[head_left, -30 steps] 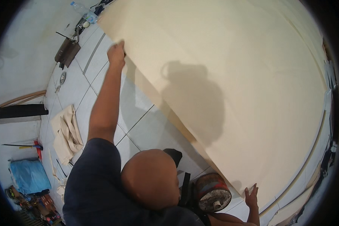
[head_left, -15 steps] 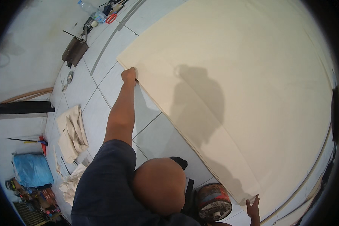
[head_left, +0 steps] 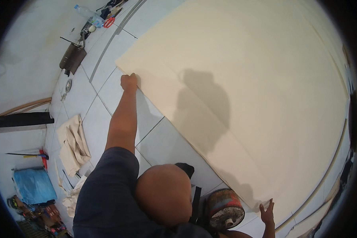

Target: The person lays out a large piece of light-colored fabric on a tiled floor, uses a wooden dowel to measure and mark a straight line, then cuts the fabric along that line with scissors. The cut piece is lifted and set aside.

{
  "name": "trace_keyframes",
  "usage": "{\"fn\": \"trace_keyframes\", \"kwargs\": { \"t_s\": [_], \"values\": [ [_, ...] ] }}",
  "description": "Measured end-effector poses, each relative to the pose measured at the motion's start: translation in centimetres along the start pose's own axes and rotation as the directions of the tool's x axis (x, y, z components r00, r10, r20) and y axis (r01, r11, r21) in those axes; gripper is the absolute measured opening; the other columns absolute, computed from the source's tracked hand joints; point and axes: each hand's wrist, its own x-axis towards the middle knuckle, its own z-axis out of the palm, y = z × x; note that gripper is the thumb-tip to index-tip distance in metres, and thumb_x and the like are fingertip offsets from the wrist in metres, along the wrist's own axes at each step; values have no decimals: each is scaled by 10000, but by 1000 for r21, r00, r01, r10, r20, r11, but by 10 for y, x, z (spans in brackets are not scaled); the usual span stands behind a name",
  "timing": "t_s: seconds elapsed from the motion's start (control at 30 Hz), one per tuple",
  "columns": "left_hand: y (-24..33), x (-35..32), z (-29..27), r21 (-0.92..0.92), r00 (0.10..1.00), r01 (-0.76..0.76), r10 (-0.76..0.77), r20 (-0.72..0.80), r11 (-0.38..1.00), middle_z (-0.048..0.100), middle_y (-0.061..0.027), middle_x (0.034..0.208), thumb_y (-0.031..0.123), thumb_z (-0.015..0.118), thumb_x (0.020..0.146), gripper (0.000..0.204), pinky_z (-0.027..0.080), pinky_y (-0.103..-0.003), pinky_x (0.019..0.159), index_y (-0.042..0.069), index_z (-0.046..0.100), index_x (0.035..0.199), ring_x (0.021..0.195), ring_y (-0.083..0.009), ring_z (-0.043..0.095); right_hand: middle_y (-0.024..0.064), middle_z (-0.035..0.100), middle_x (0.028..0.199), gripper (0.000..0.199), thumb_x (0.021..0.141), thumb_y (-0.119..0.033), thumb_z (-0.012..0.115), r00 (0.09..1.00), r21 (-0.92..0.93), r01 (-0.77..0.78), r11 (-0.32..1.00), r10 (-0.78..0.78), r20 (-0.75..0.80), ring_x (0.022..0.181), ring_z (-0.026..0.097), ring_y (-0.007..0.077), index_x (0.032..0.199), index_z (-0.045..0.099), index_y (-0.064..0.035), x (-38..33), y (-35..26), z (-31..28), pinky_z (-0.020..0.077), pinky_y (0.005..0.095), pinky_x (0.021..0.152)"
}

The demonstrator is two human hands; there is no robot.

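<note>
cream fabric sheet (head_left: 273,119) on white floor tiles (head_left: 166,142), near edge between two hands.
left hand (head_left: 129,81) curled closed on the edge, close to the upper-left corner; right hand (head_left: 267,212) at the edge's lower end, fingers spread, thumb apart, whether it has hold of the sheet cannot be told. faint crease runs roughly along the edge. judged best: even tension from both ends, low to the floor, so the edge lies straight and the crease flattens; mind the rusted red drum (head_left: 226,210) just beside it, a likely snag.
</note>
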Motion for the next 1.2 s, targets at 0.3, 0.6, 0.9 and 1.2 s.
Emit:
{"fn": "trace_keyframes", "kwargs": {
  "t_s": [0.3,0.6,0.9,1.2],
  "values": [
    [-15,22,-8,-60,979,170,-162,120,984,679,-229,1038,282,732,756,420,567,-404,778,-53,662,999,935,-350,680,353,90,1526,986,878,-523,616,1000,-26,-3,1000,2,-17,1448,100,441,1523,56,-32,1,-2,7,229,470,1150],
    [-29,40,-5,-9,990,99,-98,99,995,697,-204,920,179,653,798,315,571,-411,736,-83,633,972,885,-341,692,360,110,1518,1071,819,-576,652,996,-3,71,997,-71,-59,1440,123,452,1503,86,22,10,-2,13,255,479,1137],
    [62,-220,-10,17,402,-912,884,237,410,307,-254,1492,413,645,865,703,216,-520,1139,119,395,1453,1380,-445,275,364,177,1498,1152,731,-720,638,985,-37,-63,997,56,-164,1369,299,481,1495,176,8,-5,-7,18,370,512,1068],
    [42,-302,5,18,151,-987,873,463,161,185,-267,1545,504,533,925,759,98,-581,1149,103,261,1510,1424,-461,155,275,421,1364,722,823,-448,697,806,-38,124,992,-123,-579,1239,455,441,1370,420,-66,15,15,31,430,507,996]
  ]
}}
